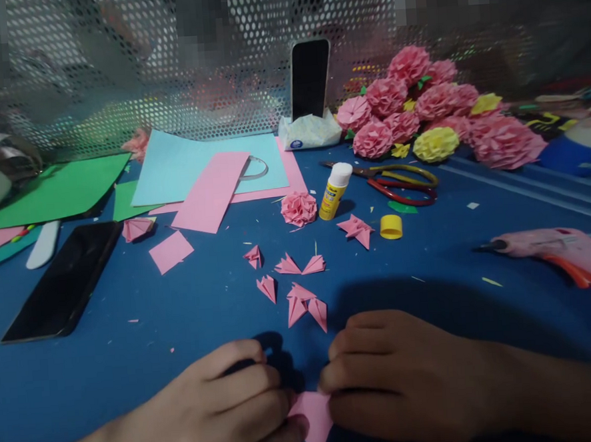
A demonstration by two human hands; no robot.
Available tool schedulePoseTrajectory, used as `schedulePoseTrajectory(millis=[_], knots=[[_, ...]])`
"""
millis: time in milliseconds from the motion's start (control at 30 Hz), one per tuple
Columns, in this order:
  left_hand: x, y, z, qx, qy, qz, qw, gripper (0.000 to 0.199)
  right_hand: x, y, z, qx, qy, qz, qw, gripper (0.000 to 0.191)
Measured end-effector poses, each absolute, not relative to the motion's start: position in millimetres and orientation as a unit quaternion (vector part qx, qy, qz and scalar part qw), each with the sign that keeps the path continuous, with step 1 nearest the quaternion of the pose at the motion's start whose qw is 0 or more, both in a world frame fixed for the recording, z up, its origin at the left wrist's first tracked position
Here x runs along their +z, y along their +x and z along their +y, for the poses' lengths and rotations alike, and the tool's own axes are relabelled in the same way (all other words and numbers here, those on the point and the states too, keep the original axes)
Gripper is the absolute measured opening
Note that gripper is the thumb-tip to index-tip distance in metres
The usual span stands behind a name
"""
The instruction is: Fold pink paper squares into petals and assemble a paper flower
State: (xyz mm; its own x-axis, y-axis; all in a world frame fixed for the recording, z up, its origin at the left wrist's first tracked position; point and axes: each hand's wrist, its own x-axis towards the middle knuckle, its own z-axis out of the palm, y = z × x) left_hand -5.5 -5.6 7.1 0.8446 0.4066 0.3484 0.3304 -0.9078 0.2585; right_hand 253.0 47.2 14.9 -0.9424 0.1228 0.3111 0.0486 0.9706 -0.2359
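Note:
A small pink paper piece (314, 420) with a pointed lower end is between my hands at the bottom centre. My left hand (231, 401) pinches its left edge with bent fingers. On its other side, my right hand (395, 375) is closed on the right edge, its thumb hidden. Just beyond the hands lie several small folded pink paper pieces (300, 301) on the blue table (149, 376). Farther off are a pink paper flower (299, 209), an upright glue stick (334, 193), its yellow cap (390, 226) and a pink star-shaped fold (357, 230).
Scissors (398, 183) lie behind the cap. A pink glue gun (552, 245) is at right, a black phone (63, 282) at left. Coloured sheets (213, 179), another phone (309, 79) propped on a tissue pack, and paper flowers (438, 102) line the back by a perforated metal panel.

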Motion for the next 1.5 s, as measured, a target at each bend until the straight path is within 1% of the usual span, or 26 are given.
schedulePoseTrajectory(millis=[167, 333, 467, 600, 733, 800, 933, 1100, 1500], knots=[[6, -5, -5, 0.243, 0.948, 0.19, 0.082, 0.025, 11, 252, 49, 0.124, -0.029, -0.976, 0.174, 0.033], [10, -5, 0, 0.218, 0.96, 0.163, 0.063, 0.036, 11, 252, 48, 0.128, -0.029, -0.976, 0.174, 0.034], [12, -5, 1, 0.203, 0.963, 0.167, 0.059, 0.036, 13, 252, 49, 0.125, -0.032, -0.978, 0.167, 0.033], [12, -5, 2, 0.204, 0.965, 0.155, 0.053, 0.041, 14, 253, 49, 0.126, -0.029, -0.978, 0.162, 0.035], [12, -5, 2, 0.202, 0.966, 0.151, 0.062, 0.045, 14, 253, 50, 0.131, -0.027, -0.979, 0.154, 0.032], [12, -5, 2, 0.2, 0.966, 0.152, 0.057, 0.045, 15, 253, 50, 0.137, -0.026, -0.979, 0.149, 0.03], [12, -7, 2, 0.199, 0.968, 0.148, 0.048, 0.042, 14, 254, 49, 0.14, -0.035, -0.979, 0.143, 0.033], [11, -8, 2, 0.196, 0.968, 0.151, 0.04, 0.037, 10, 255, 47, 0.122, -0.057, -0.979, 0.151, 0.026], [10, -9, 4, 0.196, 0.968, 0.149, 0.039, 0.037, 8, 255, 49, 0.13, -0.061, -0.979, 0.141, 0.019]])
